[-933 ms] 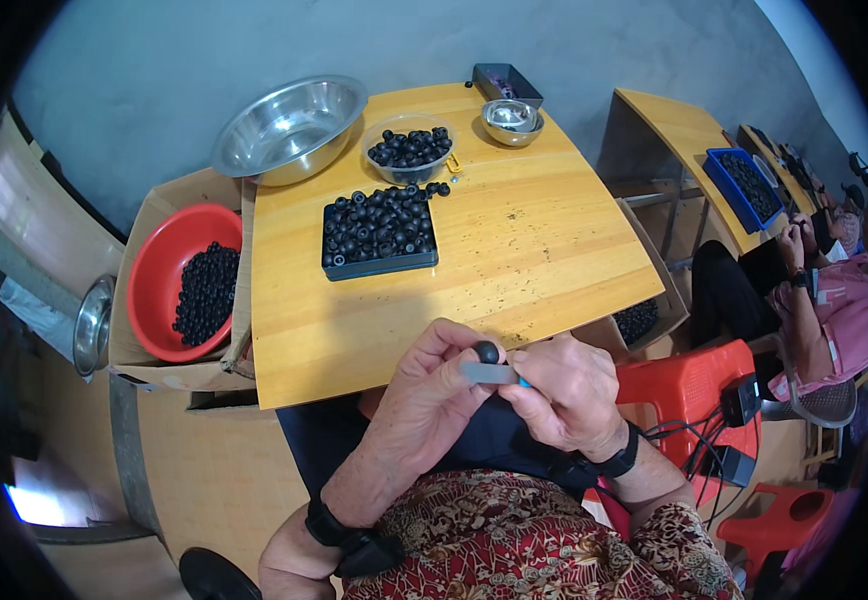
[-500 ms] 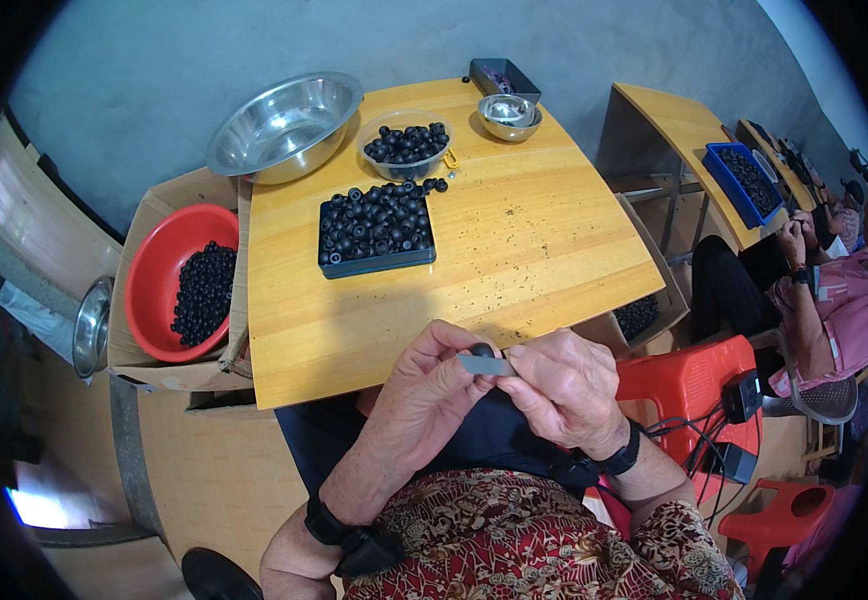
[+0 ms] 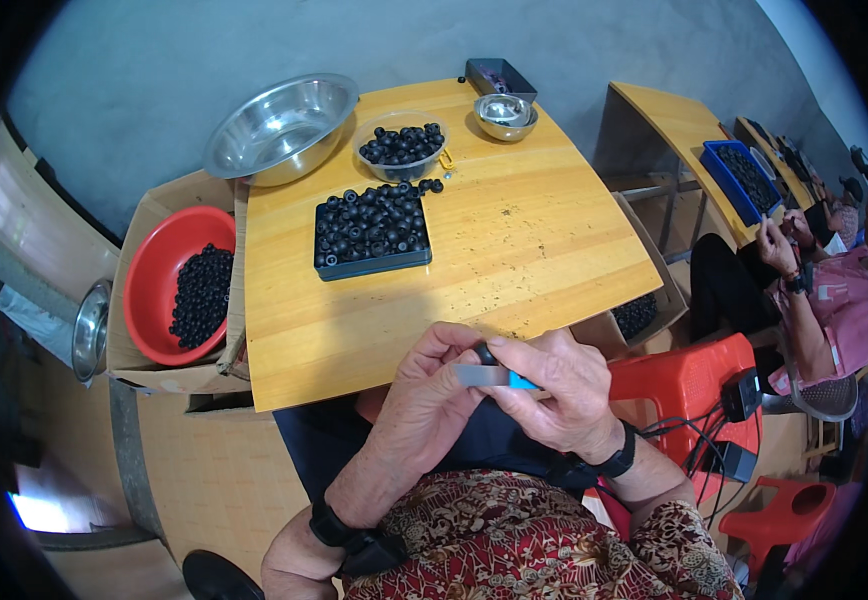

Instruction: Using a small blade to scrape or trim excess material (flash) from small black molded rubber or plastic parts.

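Yellow wood surfaces the table (image 3: 524, 290), with a red basin (image 3: 144, 300) of black balls (image 3: 202, 295) beside its left edge and a dark tray (image 3: 374, 265) heaped with more on top. Near its front edge, the right hand (image 3: 562, 395) has its fingers curled round a blue-gripped grey blade (image 3: 476, 375); the left hand (image 3: 426, 400) pinches a dark round piece (image 3: 483, 352) between thumb and fingers. That piece sits between both hands, just beside the blade; whether they touch, I cannot tell.

Left hand (image 3: 424, 390) grips bead (image 3: 484, 352). Right hand (image 3: 559, 392) holds blade (image 3: 476, 375) beside bead. Farther out, on table (image 3: 554, 240): tray (image 3: 374, 267) heaped with beads (image 3: 372, 225); basin (image 3: 279, 130) at far left. Red tub (image 3: 150, 300): left of table.
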Demonstrator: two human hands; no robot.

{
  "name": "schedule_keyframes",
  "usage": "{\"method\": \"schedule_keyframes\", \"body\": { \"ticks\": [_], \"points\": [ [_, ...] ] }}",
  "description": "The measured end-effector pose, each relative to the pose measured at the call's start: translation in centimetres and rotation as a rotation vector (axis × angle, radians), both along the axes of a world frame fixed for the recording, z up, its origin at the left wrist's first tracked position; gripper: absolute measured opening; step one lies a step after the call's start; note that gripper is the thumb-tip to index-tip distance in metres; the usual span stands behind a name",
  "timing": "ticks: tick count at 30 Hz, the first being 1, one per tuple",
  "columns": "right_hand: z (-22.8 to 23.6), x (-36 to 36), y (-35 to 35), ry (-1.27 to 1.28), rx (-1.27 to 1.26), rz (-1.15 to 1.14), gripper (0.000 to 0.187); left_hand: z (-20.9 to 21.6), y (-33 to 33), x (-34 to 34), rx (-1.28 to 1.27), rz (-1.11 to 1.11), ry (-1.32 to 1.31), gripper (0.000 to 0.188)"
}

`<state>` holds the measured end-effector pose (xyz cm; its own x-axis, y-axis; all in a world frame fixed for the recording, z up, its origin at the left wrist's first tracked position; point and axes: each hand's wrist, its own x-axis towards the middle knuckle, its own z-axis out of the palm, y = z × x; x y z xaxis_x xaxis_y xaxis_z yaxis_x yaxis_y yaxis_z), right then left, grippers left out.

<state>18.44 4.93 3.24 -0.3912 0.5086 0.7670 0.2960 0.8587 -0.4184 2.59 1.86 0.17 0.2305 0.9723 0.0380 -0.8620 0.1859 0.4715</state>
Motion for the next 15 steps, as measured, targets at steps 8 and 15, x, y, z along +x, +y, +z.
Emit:
{"method": "schedule_keyframes", "body": {
  "ticks": [8, 15],
  "points": [
    [-0.4, 0.5, 0.4, -0.064, 0.066, 0.004, 0.042, 0.4, -0.1, -0.6, -0.064, -0.046, 0.132, 0.019],
    [-0.3, 0.5, 0.6, -0.055, 0.076, 0.007, 0.045, -0.9, 0.1, -0.6, 0.048, -0.032, 0.081, 0.019]
  ]
}}
